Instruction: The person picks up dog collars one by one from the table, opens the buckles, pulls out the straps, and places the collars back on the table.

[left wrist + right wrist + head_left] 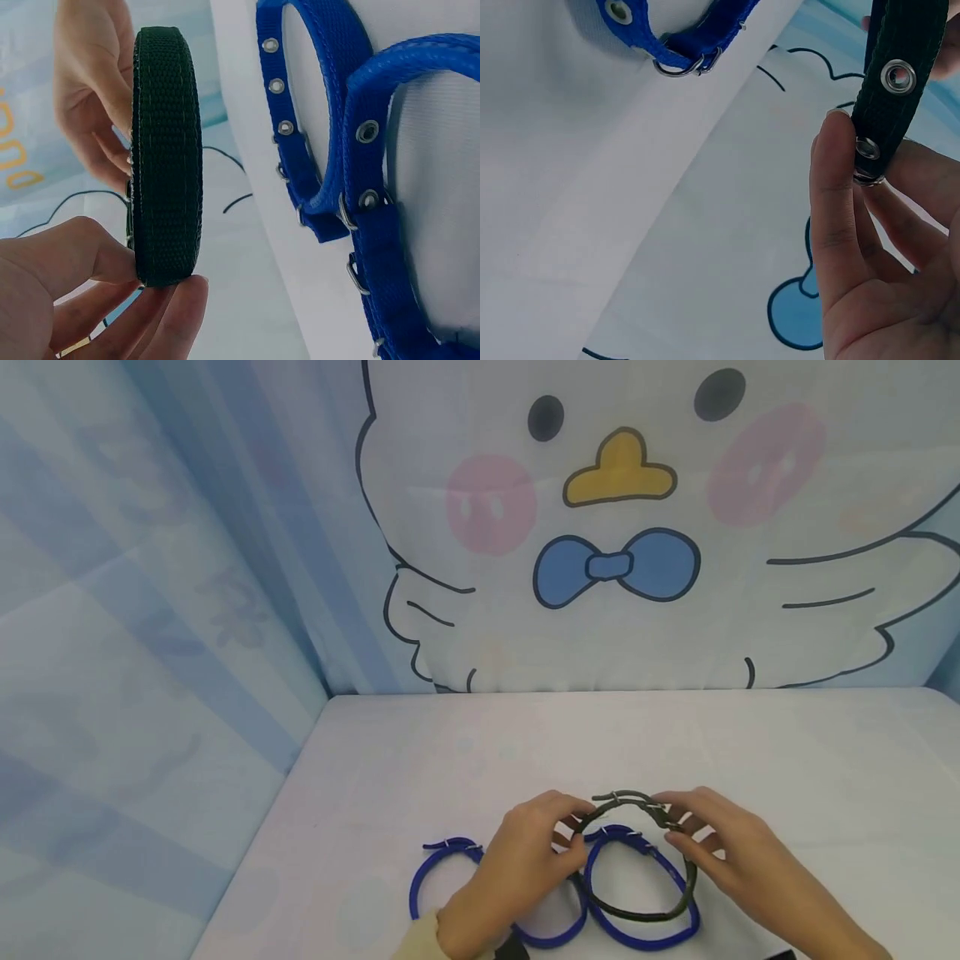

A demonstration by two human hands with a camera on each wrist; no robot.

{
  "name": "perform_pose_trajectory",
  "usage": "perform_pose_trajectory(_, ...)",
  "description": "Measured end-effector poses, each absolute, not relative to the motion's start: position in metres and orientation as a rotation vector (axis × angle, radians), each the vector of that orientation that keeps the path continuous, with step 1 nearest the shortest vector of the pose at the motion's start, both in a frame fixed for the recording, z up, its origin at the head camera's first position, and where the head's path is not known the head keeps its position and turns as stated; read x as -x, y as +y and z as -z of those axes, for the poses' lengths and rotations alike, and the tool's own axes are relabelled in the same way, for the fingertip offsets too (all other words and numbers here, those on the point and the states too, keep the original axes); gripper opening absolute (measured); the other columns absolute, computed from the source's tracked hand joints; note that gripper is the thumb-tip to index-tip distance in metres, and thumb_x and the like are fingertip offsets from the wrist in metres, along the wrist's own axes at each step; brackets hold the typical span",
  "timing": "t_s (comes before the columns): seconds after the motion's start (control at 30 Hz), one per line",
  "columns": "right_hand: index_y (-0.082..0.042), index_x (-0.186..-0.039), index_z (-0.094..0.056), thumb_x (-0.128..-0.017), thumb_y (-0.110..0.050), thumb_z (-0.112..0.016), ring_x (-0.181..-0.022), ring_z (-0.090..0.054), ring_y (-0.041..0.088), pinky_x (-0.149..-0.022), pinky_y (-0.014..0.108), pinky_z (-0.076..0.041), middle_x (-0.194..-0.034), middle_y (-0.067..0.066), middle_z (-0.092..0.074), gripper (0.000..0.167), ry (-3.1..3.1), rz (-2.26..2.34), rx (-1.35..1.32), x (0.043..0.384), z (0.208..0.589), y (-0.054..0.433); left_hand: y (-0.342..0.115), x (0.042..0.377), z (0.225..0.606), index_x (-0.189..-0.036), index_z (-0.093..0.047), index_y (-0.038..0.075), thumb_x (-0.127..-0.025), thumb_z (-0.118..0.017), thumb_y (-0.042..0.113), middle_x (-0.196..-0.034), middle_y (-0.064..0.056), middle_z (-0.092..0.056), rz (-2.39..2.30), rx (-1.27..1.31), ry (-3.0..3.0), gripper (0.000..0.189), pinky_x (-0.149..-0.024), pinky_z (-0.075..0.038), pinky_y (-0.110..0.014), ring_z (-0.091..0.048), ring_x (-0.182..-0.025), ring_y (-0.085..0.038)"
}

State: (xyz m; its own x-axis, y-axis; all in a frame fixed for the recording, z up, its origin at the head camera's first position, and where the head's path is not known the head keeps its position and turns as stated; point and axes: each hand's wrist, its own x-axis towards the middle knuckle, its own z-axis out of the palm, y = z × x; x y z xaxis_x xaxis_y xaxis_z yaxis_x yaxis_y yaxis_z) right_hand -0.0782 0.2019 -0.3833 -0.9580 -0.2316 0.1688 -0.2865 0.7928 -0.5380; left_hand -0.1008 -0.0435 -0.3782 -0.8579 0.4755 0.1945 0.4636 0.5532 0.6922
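A dark green webbing collar, buckled into a loop, is raised above the table between both hands. My left hand pinches its left side between thumb and fingers. On the opposite side my right hand grips the strap by the metal buckle; metal eyelets show on the collar in the right wrist view. Two blue collars, each fastened in a loop, lie side by side on the table below. The left blue collar is partly hidden by my left hand and forearm; the right blue collar appears behind the green loop.
The white-covered table ends at a back edge against a hanging cloth printed with a cartoon face and a blue bow tie. Striped bluish cloth hangs along the left side.
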Motion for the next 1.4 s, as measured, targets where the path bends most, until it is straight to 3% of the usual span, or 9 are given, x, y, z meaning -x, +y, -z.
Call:
perform_pose_trajectory(0.57,-0.016,-0.121,-0.062,-0.083,0.0,-0.077,-0.086,-0.063,-0.002,-0.065,0.016,-0.056,-0.102,-0.01,-0.062,0.044,-2.689,-1.029,-0.631,0.083,0.383,0.18,-0.067,0.097,0.386,-0.112,-0.068,0.011,-0.082,-0.069,-0.007,-0.109,0.001,-0.068,-1.421,-0.73,2.709,0.034,-0.076,-0.056,-0.012,-0.066,-0.097,-0.004)
perform_pose_trajectory(1.07,-0.02,-0.118,-0.064,-0.083,-0.002,-0.078,-0.085,-0.061,-0.001,-0.064,0.016,-0.056,-0.097,-0.011,-0.062,0.042,-2.706,-1.094,-0.538,0.085,0.378,0.17,-0.074,0.1,0.387,-0.108,-0.068,0.012,-0.083,-0.069,-0.007,-0.106,0.001,-0.069,-1.606,-0.6,2.586,0.032,-0.078,-0.056,-0.015,-0.067,-0.098,-0.008)
perform_pose_trajectory(1.4,-0.02,-0.118,-0.065,-0.083,0.0,-0.077,-0.087,-0.064,0.002,-0.06,0.017,-0.056,-0.098,-0.011,-0.064,0.042,-2.698,-1.181,-0.546,0.086,0.377,0.171,-0.074,0.103,0.388,-0.097,-0.069,0.011,-0.084,-0.076,0.001,-0.098,-0.001,-0.071,-1.749,-0.552,2.505,0.017,-0.075,-0.058,-0.017,-0.069,-0.094,-0.01)
